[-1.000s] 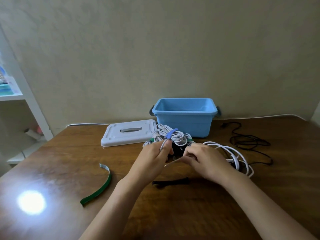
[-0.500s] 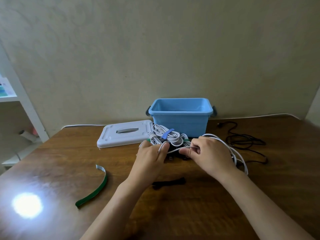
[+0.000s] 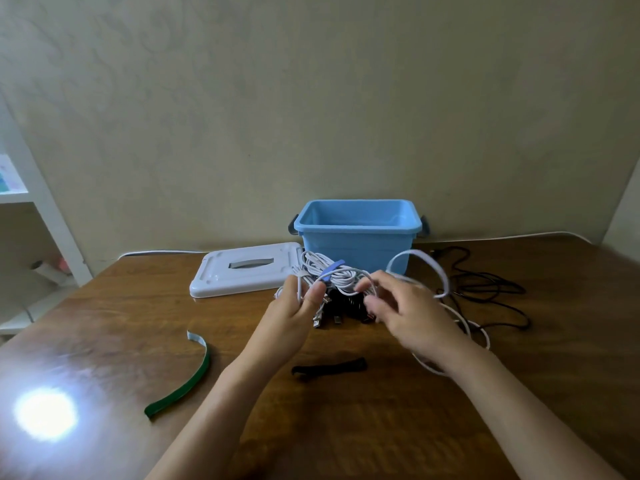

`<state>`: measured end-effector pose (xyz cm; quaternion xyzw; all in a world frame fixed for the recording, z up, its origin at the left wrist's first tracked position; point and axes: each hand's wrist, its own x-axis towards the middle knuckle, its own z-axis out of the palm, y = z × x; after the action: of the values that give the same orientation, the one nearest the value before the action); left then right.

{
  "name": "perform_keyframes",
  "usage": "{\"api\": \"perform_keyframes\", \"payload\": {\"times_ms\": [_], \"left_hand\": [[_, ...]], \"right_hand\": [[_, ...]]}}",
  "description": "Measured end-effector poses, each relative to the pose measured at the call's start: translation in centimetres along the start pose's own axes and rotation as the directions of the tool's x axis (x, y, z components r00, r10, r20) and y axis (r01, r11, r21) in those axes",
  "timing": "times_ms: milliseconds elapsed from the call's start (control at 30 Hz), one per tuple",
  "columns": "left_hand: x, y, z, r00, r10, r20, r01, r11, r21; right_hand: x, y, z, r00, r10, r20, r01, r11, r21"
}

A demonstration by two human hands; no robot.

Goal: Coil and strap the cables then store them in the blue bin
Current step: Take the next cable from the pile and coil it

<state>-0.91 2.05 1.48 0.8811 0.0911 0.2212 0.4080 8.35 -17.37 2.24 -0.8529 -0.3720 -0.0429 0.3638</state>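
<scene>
A loose white cable (image 3: 437, 268) loops up from the table to the right of my hands. My left hand (image 3: 294, 313) pinches one end of it between thumb and fingers. My right hand (image 3: 405, 313), blurred by motion, holds the cable's loop with curled fingers. Behind my hands lies a pile of coiled white cables (image 3: 332, 275) tied with a blue strap (image 3: 331, 269), on top of dark cables. The open blue bin (image 3: 356, 233) stands just beyond them.
The bin's white lid (image 3: 242, 271) lies left of the bin. A green strap (image 3: 180, 379) curls on the table at the left, and a black strap (image 3: 329, 368) lies below my hands. A loose black cable (image 3: 485, 289) sprawls at the right. A white shelf (image 3: 20, 209) stands far left.
My right hand has swung the white cable up and round into a loop in front of the bin. My left hand has kept its grip on the cable's end.
</scene>
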Motion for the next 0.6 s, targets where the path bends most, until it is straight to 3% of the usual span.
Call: {"api": "perform_keyframes", "payload": {"times_ms": [133,367,467,600], "left_hand": [[-0.3,0.2,0.5,1.000,0.020,-0.006,-0.020,0.996,-0.087],[-0.3,0.5,0.6,1.000,0.022,0.008,-0.021,0.999,-0.048],[0.1,-0.1,0.5,1.000,0.011,-0.016,-0.011,0.999,-0.039],[0.2,0.0,0.5,0.999,0.012,-0.053,-0.017,0.996,-0.093]], "right_hand": [[-0.6,-1.5,1.2,0.996,-0.063,0.071,0.045,0.974,0.224],[-0.1,-1.7,1.1,0.998,-0.044,-0.041,0.060,0.797,0.601],[-0.1,-1.6,0.8,0.999,-0.003,-0.035,0.023,0.810,0.586],[-0.1,-1.2,1.1,0.985,0.078,-0.154,0.002,0.887,0.463]]}}
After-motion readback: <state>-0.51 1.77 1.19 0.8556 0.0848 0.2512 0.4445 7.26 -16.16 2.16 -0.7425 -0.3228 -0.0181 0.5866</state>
